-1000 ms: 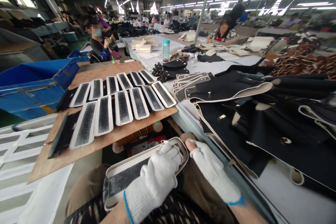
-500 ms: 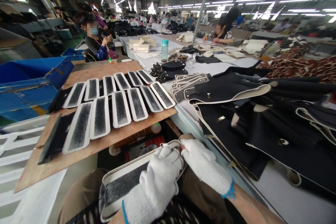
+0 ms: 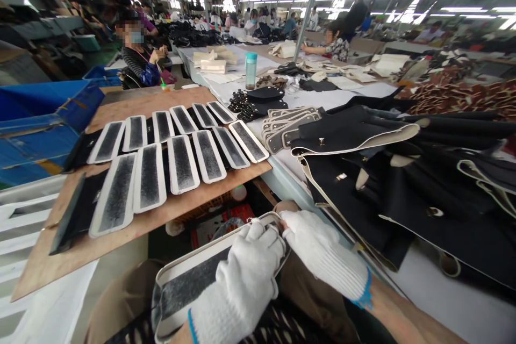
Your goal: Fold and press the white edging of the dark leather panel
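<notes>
A long black bag piece (image 3: 189,278) with a grey speckled middle and a raised cream edge rests tilted across my lap. My left hand (image 3: 250,271), in a white knitted glove, lies over its right half with the fingers curled onto the far end. My right hand (image 3: 318,250), gloved too, closes its fingertips on the rounded far corner of the same piece. The two hands' fingertips are close together there. Both gloves hide much of that end, so the exact grip of each finger is not visible.
A wooden board (image 3: 226,185) on my left carries two rows of similar pieces. Black bag panels (image 3: 403,193) with metal fittings are heaped on the table to my right. Beyond stand a teal bottle (image 3: 250,71) and a seated person (image 3: 139,62). Blue bins (image 3: 36,134) stand far left.
The view has shifted slightly, so the board appears a little further left. Both hands stay on the bag piece's far end; my right hand sits slightly further right.
</notes>
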`<state>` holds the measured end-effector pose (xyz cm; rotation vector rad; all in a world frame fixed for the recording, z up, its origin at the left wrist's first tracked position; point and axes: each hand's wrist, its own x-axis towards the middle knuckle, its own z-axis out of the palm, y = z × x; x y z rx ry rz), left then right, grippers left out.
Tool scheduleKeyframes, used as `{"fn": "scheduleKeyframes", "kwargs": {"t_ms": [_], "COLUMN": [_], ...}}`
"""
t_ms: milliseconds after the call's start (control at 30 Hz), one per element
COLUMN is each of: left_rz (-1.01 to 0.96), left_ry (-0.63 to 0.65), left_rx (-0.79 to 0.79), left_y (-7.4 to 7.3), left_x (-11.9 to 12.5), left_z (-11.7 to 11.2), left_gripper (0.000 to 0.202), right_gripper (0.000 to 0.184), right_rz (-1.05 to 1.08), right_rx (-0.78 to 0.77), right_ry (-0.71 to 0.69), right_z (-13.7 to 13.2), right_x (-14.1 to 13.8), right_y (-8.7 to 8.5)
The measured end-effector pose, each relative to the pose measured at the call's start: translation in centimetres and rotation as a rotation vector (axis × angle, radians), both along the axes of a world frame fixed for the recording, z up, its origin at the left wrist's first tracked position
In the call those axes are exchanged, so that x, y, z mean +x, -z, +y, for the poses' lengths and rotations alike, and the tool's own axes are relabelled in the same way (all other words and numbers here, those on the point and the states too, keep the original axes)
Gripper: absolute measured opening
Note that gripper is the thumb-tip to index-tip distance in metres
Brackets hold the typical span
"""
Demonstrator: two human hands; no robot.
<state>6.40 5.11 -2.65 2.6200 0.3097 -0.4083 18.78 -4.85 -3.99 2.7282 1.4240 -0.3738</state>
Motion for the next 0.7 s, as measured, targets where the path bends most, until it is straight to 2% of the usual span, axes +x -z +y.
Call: {"fn": "scheduleKeyframes", "kwargs": {"t_ms": [67,133,267,367,467,600,700], "left_rz": [-0.021,-0.011,0.048,0.056,0.04,-0.032,-0.07], "left_ry": [-0.012,-0.003,0.022,0.019,0.012,-0.063,-0.061], "left_rx": [0.017,0.005,-0.043,-0.033,-0.002,0.048,0.067], "left_y": [0.6,1.0,0.9,0.2,0.2,1.1,1.5], "left_x": [0.1,0.2,0.5,0.5,0.2,-0.3,-0.3], "left_z": [0.0,0.0,0.3,0.4,0.1,-0.5,-0.6], "left_gripper": [0.061,0.064,0.064,0.064,0.068,0.069,0.066], "right_gripper": [0.02,0.02,0.024,0.021,0.019,0.019,0.017], "right_rz": [-0.033,-0.024,0.03,0.085,0.135,0.132,0.127], "right_rx": [0.027,-0.006,-0.137,-0.12,-0.069,0.009,0.0], "right_ry": [-0.038,-0.03,0.041,0.058,0.091,0.051,0.046], "right_z": [-0.1,-0.1,0.9,1.8,2.2,1.9,1.7], "right_x": [0.1,0.0,-0.7,-0.7,-0.3,0.0,-0.2], "right_y": [0.4,0.1,-2.1,-3.2,-3.0,-1.9,-2.1]}}
